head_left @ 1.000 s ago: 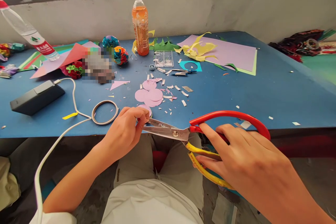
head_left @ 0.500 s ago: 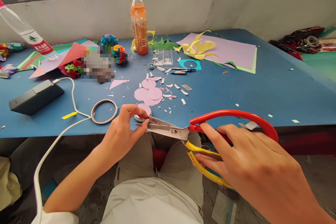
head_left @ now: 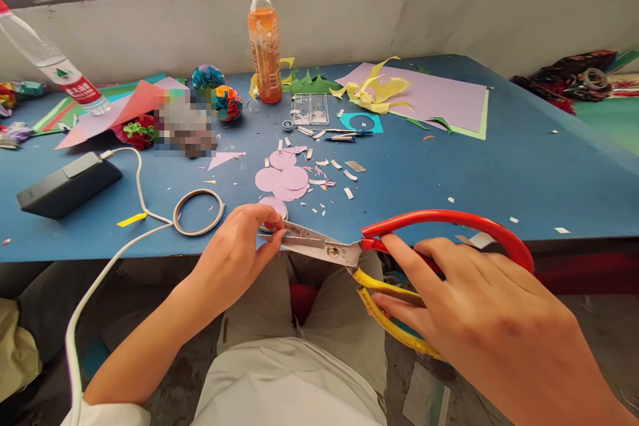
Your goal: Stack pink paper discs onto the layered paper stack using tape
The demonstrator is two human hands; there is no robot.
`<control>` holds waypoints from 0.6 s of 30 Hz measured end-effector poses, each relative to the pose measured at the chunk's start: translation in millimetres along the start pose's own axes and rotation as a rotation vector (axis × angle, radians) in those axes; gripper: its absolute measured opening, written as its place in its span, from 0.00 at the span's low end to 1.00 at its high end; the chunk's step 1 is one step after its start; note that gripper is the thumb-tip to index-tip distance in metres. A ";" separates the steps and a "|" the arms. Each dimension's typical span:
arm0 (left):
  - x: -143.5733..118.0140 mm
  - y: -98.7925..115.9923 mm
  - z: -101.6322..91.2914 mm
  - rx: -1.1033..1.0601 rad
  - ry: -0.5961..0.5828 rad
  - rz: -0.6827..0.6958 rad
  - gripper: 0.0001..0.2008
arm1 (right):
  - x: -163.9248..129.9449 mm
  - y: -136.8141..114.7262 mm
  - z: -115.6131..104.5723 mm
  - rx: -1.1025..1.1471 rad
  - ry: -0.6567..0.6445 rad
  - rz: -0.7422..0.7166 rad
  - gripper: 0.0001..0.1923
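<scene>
My right hand [head_left: 489, 306] is wrapped round the handles of a pair of scissors [head_left: 333, 251], one handle red and the other partly yellow. The blades point left, slightly parted, above the table's front edge. At their tips my left hand [head_left: 239, 239] has thumb and forefinger pinched together. Whatever lies between those fingers is too small or too hidden to make out. Just behind the fingertips, a pink paper disc [head_left: 273, 206] lies on a small round object, partly covered by my hand. Farther back, several pink paper circles [head_left: 292, 178] overlap on the table.
Paper scraps [head_left: 349, 175] litter the blue table [head_left: 414, 180]. To the left are a tape roll [head_left: 176, 213], a black power bank [head_left: 70, 183] and its white cable [head_left: 97, 279]. An orange drink bottle [head_left: 265, 46] stands behind; purple paper [head_left: 439, 90] lies at the back right.
The scissors and my right hand have shifted very slightly to the right. My left fingertips have moved a touch right and down, still pinched at the blade tips.
</scene>
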State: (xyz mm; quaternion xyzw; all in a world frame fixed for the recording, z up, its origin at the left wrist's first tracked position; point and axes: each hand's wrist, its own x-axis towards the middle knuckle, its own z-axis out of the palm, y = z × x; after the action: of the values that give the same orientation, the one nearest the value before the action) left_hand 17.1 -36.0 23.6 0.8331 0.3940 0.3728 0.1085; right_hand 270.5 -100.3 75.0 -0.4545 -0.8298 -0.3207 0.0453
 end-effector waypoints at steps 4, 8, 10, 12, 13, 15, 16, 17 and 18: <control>6.8 3.1 -0.5 0.199 0.001 0.130 0.08 | 0.8 -1.1 -4.0 -0.027 -0.023 -0.009 0.14; 10.1 3.5 -0.1 0.264 -0.027 0.211 0.09 | 0.5 -1.2 -2.1 -0.018 -0.022 -0.015 0.14; 9.4 1.4 -0.2 0.218 -0.048 0.204 0.09 | -0.1 -0.7 -0.3 -0.002 0.000 -0.008 0.14; 7.4 -1.5 -0.3 0.121 -0.067 0.153 0.09 | -1.1 0.1 0.6 0.008 -0.006 0.003 0.15; 6.2 -3.1 -0.4 0.065 -0.075 0.127 0.09 | -1.7 0.5 0.8 0.011 -0.023 0.007 0.15; 3.7 -5.8 -0.4 -0.031 -0.084 0.092 0.10 | -2.8 0.9 0.6 0.017 -0.043 0.009 0.16; 2.6 -6.8 -0.4 -0.066 -0.085 0.086 0.10 | -3.2 0.9 0.5 0.023 -0.048 0.010 0.16; 1.8 -7.7 -0.4 -0.093 -0.084 0.085 0.11 | -3.3 0.8 0.5 0.028 -0.043 0.017 0.16; 1.1 -8.4 -0.6 -0.114 -0.084 0.080 0.12 | -3.3 0.5 0.5 0.035 -0.036 0.024 0.16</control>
State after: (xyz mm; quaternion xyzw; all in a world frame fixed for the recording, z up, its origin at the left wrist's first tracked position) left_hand 12.3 -29.7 20.6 0.8555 0.3336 0.3635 0.1574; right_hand 272.9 -102.2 73.7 -0.4694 -0.8304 -0.2973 0.0422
